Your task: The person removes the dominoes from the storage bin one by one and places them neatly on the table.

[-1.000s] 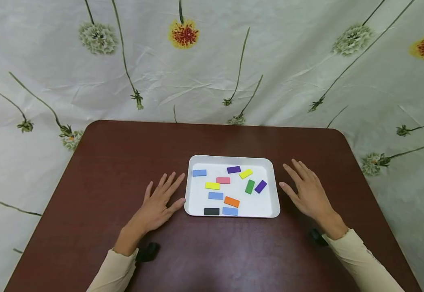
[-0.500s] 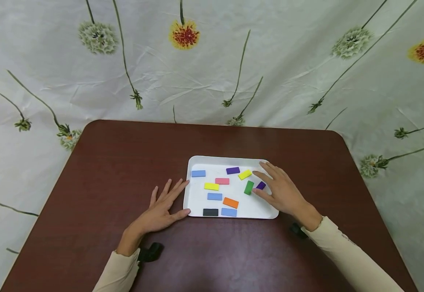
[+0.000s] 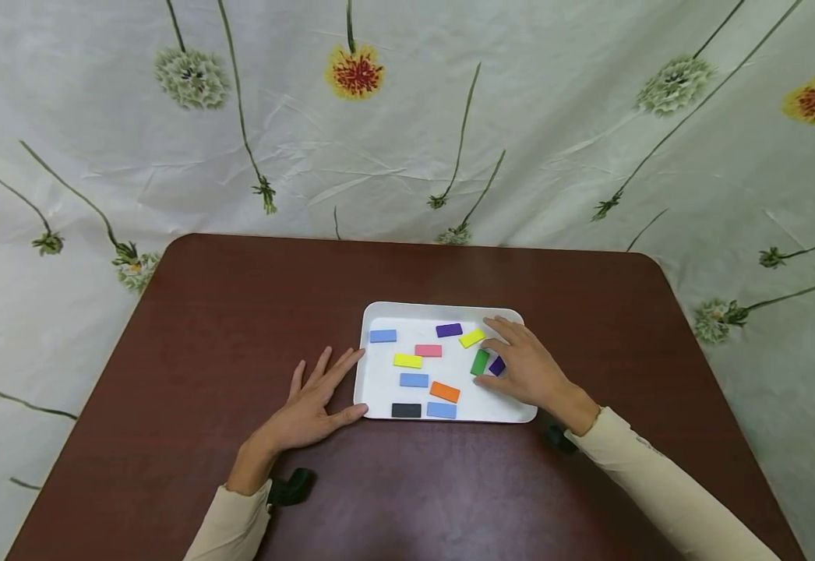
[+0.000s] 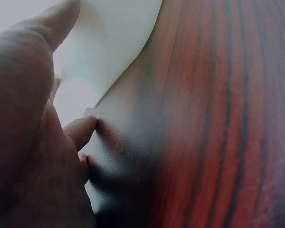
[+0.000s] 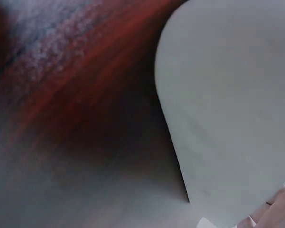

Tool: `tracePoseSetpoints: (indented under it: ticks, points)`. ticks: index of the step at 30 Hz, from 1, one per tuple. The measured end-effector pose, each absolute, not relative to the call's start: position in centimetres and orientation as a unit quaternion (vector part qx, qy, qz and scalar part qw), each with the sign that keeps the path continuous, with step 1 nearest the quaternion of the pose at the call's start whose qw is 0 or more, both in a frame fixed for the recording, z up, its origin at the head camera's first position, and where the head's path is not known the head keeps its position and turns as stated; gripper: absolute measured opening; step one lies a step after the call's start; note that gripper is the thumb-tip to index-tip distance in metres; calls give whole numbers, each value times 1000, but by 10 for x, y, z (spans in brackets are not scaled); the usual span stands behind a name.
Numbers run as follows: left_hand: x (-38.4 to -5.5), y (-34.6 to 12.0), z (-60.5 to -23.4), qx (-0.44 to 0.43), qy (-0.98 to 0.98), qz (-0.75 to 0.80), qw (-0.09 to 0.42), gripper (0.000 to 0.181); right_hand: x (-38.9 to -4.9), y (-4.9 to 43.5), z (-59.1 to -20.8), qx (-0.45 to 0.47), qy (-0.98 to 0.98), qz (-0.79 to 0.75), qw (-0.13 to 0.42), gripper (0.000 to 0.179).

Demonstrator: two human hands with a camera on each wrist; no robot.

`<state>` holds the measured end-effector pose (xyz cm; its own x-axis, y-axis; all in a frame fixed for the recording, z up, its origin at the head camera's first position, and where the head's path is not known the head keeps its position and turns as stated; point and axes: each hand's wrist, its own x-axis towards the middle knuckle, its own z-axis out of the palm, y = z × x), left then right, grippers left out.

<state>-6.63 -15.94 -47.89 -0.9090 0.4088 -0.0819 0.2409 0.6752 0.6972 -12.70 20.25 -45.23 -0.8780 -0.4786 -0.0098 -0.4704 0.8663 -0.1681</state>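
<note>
A white tray [image 3: 499,407] bears several small flat rectangular blocks. In the head view my right hand [image 3: 530,374] is over the tray's right side. Its thumb and index finger are at either end of a green block [image 3: 480,362]; whether they touch it I cannot tell. A purple block [image 3: 496,366] lies partly under that hand, and a yellow block [image 3: 472,337] lies just beyond its fingertips. My left hand [image 3: 302,413] has its fingers spread at the tray's left edge, with the thumb at the near left corner. The left wrist view shows that hand [image 4: 23,118] beside the pale tray [image 4: 109,42].
Elsewhere on the tray lie a pink block [image 3: 428,351], an orange block [image 3: 445,391], a black block [image 3: 406,410], another purple block [image 3: 449,330], another yellow block [image 3: 407,361] and blue blocks [image 3: 414,380]. A flowered cloth [image 3: 407,117] hangs behind the brown table [image 3: 274,288].
My right hand has come left from the bare table onto the tray, and its fingers have drawn in around the green block. The left hand has shifted slightly right to the tray's edge.
</note>
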Motion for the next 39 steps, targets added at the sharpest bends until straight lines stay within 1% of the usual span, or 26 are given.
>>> tracePoseSetpoints:
  ticks: [7, 12, 18, 25, 33, 36, 39]
  points:
    - [-67, -159, -480, 176, 908, 361, 118, 80, -128, 202, -454, -246, 965, -90, 24, 50]
    - [-67, -159, -483, 178, 908, 360, 118, 80, -131, 205, -450, -238, 966, -95, 8, 48]
    - [-67, -159, -482, 176, 907, 364, 116, 80, -137, 216, -442, -243, 964, -99, -32, 45]
    - [-67, -159, -481, 175, 909, 361, 116, 80, -140, 236, -437, -252, 955, -123, -98, 44]
    - [-67, -159, -481, 177, 906, 367, 118, 81, -145, 258, -430, -234, 952, -134, -143, 42]
    - [-67, -159, -480, 175, 905, 368, 121, 82, -147, 266, -429, -223, 954, -138, -143, 40]
    - [-67, -159, -480, 172, 905, 368, 123, 82, -150, 275, -429, -215, 959, -136, -128, 41]
